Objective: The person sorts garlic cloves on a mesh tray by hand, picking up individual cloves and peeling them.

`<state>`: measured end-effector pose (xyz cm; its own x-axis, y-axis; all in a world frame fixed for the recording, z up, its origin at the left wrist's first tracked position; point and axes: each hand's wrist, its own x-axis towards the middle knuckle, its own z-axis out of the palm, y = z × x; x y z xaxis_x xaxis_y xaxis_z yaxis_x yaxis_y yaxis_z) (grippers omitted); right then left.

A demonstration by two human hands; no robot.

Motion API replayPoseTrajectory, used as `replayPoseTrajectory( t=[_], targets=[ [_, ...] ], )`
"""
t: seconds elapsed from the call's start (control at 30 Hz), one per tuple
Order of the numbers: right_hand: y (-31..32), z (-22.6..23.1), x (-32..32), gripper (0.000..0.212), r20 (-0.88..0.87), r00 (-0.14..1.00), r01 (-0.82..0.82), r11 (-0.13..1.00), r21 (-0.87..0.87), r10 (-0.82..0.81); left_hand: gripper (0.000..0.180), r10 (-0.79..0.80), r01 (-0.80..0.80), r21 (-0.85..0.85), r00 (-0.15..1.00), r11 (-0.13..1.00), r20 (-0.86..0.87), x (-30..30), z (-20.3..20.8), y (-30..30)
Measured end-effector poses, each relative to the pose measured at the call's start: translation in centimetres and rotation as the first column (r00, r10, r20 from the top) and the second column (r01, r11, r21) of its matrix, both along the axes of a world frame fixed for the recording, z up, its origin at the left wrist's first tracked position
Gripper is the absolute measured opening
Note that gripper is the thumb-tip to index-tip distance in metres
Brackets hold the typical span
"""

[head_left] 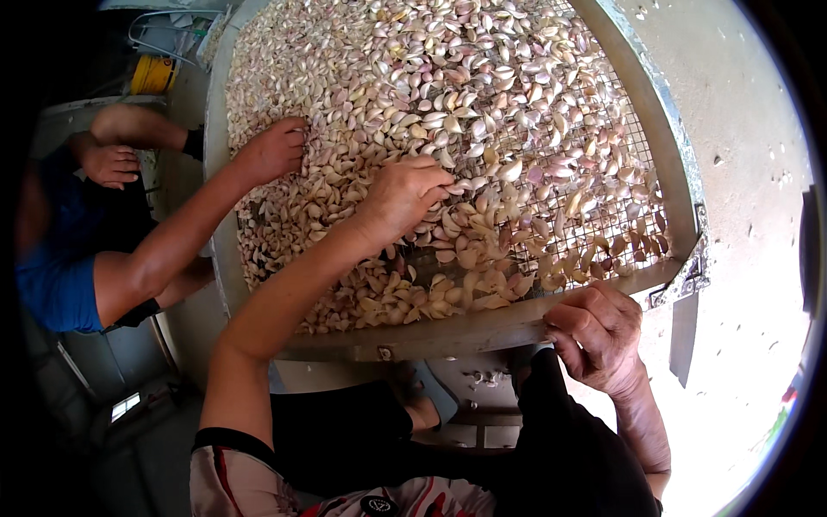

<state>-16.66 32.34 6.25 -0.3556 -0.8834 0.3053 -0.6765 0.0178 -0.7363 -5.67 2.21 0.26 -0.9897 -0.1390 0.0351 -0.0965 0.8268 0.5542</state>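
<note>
Many garlic cloves [465,112], pale cream to purplish, lie loose in a large framed tray with a wire mesh bottom [637,142]. My left hand [403,200] reaches over the near half of the tray. Its fingers are bent and drawn together, the tips at a garlic clove [461,185] on the pile. My right hand [600,334] is closed at the tray's near rim [448,334], close to the right corner. Its thumb and curled fingers meet by the rim; anything between them is hidden.
At the left a person in a blue sleeve [65,289] sits by the tray, one hand [280,151] among the cloves and the other [112,165] drawn back. A yellow bucket [153,75] stands at the far left. Bits lie on the pale floor [732,112] at the right.
</note>
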Motion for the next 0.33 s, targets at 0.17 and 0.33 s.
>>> replayPoseTrajectory(
  t=[0.17,0.33],
  targets=[
    [0.1,0.2,-0.2,0.023,0.015,1.000,-0.007,1.000,-0.003,0.007,0.010,0.087,-0.097,0.151,0.993,0.984,0.077,-1.0,1.0,0.4],
    [0.3,-0.1,-0.2,0.026,0.001,1.000,-0.014,0.999,0.032,0.014,0.007,0.122,-0.117,0.041,0.978,0.992,-0.169,-1.9,0.9,-0.9]
  ],
)
